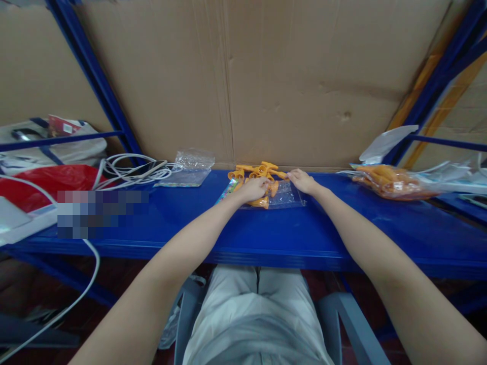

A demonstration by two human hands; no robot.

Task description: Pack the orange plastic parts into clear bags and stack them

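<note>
Several orange plastic pieces (262, 169) lie in a small heap on the blue table (274, 233), near the cardboard wall. In front of the heap is a clear plastic bag (287, 195) with a colourful printed strip at its left end and some orange pieces at it. My left hand (255, 189) reaches over the bag and the pieces, fingers bent together; what they hold, if anything, is hidden. At the right of the heap, my right hand (300, 180) has its fingers at an orange piece by the bag's edge; its grip is too small to make out.
White cables (133, 170), another clear bag (194, 167) and a red bag (76, 180) lie to the left. Far right sits a filled bag of orange pieces (391, 182). Blue posts (93, 76) and a cardboard wall (285, 91) bound the table.
</note>
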